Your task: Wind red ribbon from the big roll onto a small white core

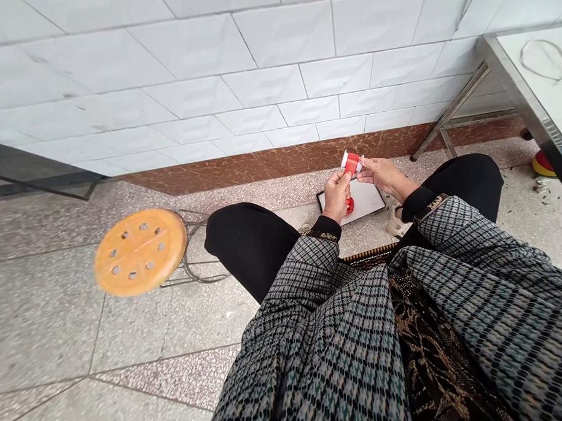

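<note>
A small spool of red ribbon (352, 162) with white end flanges is held up between my two hands. My left hand (336, 195) is closed, its thumb and fingers pinching the red ribbon at the spool's lower side. On the other side, my right hand (382, 172) grips the white flange between thumb and fingertips. Below them a shallow white box or lid (366, 198) with a dark edge lies on the floor. A red ribbon-like coil (349, 205) shows over it, partly hidden behind my left hand.
An orange round stool (142, 252) with a wire frame stands to the left. White wall tiles (284, 41) rise in front. At the right is a metal-framed table (511, 67) with a thin cable on top. A red and yellow object (543, 164) lies beneath it.
</note>
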Action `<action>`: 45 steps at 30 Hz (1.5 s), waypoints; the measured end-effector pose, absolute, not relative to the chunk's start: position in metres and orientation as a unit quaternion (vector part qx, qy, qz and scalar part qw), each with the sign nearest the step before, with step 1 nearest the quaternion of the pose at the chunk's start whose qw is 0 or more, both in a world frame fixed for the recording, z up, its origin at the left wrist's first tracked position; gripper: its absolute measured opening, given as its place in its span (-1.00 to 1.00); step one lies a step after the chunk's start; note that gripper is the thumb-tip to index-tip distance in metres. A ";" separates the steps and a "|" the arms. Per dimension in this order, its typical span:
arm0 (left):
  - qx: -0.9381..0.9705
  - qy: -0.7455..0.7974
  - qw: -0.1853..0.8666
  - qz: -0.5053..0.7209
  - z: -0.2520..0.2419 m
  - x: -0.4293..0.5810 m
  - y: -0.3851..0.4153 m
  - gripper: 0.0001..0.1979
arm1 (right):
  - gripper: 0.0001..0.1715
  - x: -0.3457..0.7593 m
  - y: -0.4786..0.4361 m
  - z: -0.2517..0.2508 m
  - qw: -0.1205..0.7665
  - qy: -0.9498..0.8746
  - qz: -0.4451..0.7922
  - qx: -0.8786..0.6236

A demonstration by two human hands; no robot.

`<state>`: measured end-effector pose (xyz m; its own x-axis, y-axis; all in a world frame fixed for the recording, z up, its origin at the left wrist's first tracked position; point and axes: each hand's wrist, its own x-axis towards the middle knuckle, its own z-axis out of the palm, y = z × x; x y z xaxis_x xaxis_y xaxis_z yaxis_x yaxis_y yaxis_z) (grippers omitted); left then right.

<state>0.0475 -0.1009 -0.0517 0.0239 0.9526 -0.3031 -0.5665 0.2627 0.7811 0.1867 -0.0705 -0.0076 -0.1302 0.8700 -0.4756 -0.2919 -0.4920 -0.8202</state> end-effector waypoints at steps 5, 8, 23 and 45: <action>0.243 0.433 0.648 0.577 -0.056 0.050 -0.102 -0.71 | -0.67 0.187 -0.071 -0.006 0.430 -0.238 0.715 -0.497; 0.220 0.411 0.682 0.563 -0.056 0.047 -0.102 -0.76 | -0.66 0.188 -0.071 -0.004 0.401 -0.227 0.740 -0.489; 0.203 0.310 0.773 0.514 -0.056 0.030 -0.099 -0.56 | -0.37 0.194 -0.075 -0.005 0.220 -0.257 0.788 -0.514; 0.166 0.366 0.739 0.540 -0.048 0.046 -0.100 -0.65 | -0.60 0.196 -0.059 -0.033 0.419 -0.560 0.457 -0.550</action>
<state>0.0459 -0.1005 -0.0484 0.1480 0.9200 -0.3628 -0.6773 0.3616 0.6407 0.1959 -0.0592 -0.0334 -0.0447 0.9984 -0.0332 0.2332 -0.0219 -0.9722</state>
